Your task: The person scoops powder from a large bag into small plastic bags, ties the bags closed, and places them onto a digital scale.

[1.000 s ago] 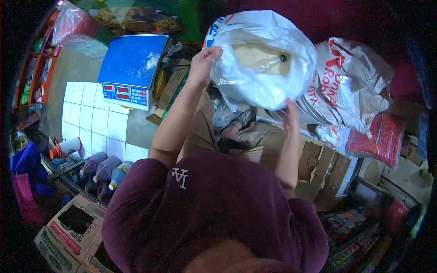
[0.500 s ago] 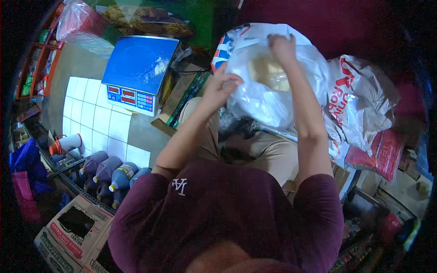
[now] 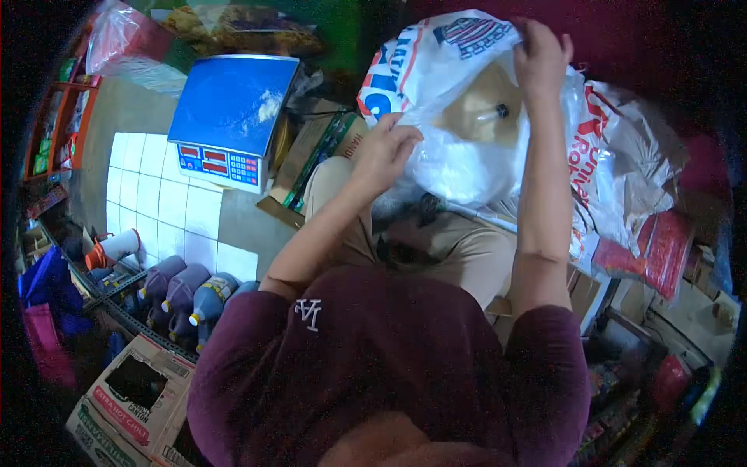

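A large white sack [image 3: 436,58] with blue and red print stands in front of my knees, its mouth spread wide. Clear plastic lining [image 3: 455,167] bunches at the near side. Inside lies something tan [image 3: 475,105], and a small pale object with a dark end [image 3: 502,110] that I cannot make out. At the far right of the rim, my right hand [image 3: 542,62] is closed on the sack's edge, thumb and fingers curled. My left hand [image 3: 387,154] pinches the rim on the left side with bent fingers.
A blue-topped digital scale [image 3: 233,101] with white powder on its pan stands left. Another printed white sack [image 3: 622,156] and a red plastic pack [image 3: 646,253] are at the right. Purple-filled bottles [image 3: 185,288] and a cut-open carton [image 3: 128,397] sit lower left.
My right hand has moved up and right, pulling the sack's mouth wider. The blue print on the far flap and the dark-ended object inside now show. My left hand stays near the left rim.
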Motion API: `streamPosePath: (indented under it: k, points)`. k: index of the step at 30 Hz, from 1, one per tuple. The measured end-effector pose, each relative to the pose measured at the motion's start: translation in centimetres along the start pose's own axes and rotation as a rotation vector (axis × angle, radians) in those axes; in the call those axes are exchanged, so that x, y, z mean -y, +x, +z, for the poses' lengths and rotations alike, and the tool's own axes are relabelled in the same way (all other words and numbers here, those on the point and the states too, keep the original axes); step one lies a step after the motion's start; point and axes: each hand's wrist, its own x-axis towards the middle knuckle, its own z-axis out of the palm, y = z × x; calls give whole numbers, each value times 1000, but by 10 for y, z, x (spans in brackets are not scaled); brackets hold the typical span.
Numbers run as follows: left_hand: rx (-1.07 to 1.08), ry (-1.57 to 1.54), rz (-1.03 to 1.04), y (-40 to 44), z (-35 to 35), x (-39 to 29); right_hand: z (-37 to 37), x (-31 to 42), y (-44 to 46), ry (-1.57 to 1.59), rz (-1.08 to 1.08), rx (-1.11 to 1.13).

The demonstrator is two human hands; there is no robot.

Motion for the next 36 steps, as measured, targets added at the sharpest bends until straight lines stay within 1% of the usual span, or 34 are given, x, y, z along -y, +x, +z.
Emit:
streamPosePath:
  k: [1,3,4,5,6,7,8,10,11,12,13,14,15,16,17,18,19,21,22,23,24,25,26,27,28,29,30,31,32,33,34,35,36]
  points:
    - [-7,0,13,6,0,6,16,-10,0,175,12,47]
    - [30,-656,-411,7,-6,9,26,-26,-11,91,103,435]
    - [30,-1014,-694,11,-13,9,25,-33,-13,90,105,596]
    - [-37,-1074,-692,16,-19,10,31,-36,-14,93,96,594]
    - [-101,-1135,-695,20,-22,13,24,-28,-15,7,59,382]
    - [-150,-1259,-701,24,-19,26,14,-17,-16,-79,27,171]
    - [-201,-1301,-706,32,-25,23,-9,7,-9,-30,-7,124]
    - [-298,-1394,-699,53,-40,14,-20,27,-11,139,-165,25]
    - [-257,-1445,-660,59,-41,27,-16,34,-20,204,-272,77]
    - [-214,-1496,-623,64,-41,38,-2,39,-29,197,-313,128]
    - [-183,-1525,-630,68,-43,38,12,41,-38,191,-353,180]
    - [-182,-1527,-630,69,-41,37,23,38,-44,147,-356,296]
    - [-181,-1516,-645,69,-40,37,33,36,-47,146,-359,295]
    - [-181,-1505,-659,68,-40,37,43,36,-47,13,-344,363]
    - [-124,-1495,-633,64,-41,37,53,36,-46,-119,-329,428]
    - [-62,-1513,-647,63,-43,30,61,37,-45,-135,-301,473]
    - [1,-1529,-662,62,-44,23,74,37,-43,-132,-307,469]
    - [104,-1577,-664,54,-38,31,94,38,-36,-262,-396,388]
    - [169,-1611,-671,51,-36,35,99,37,-33,-258,-397,386]
    - [147,-1657,-721,50,-30,38,103,35,-30,-266,-447,373]
    - [145,-1656,-722,48,-31,41,106,32,-27,-275,-498,362]
    - [116,-1676,-741,45,-32,43,108,28,-24,-274,-499,365]
    - [86,-1698,-758,44,-33,46,109,21,-19,-198,-535,370]
    - [149,-1679,-714,46,-38,48,109,15,-14,-122,-571,377]
    - [172,-1660,-675,45,-39,55,106,11,-7,-123,-573,386]
    - [196,-1639,-636,44,-39,62,101,6,3,-64,-524,493]
    - [162,-1605,-690,45,-45,63,97,1,10,-5,-470,599]
    - [129,-1577,-615,45,-43,71,98,-11,22,82,-471,562]
    - [94,-1546,-542,44,-42,78,99,-22,36,303,-231,583]
    - [68,-1413,-636,47,-51,74,91,-26,54,521,12,590]
    - [62,-1340,-654,50,-52,79,79,-27,66,752,130,720]
    - [58,-1266,-673,54,-49,87,79,-25,67,754,133,718]
    - [-22,-1294,-734,56,-40,96,84,-26,69,771,174,784]
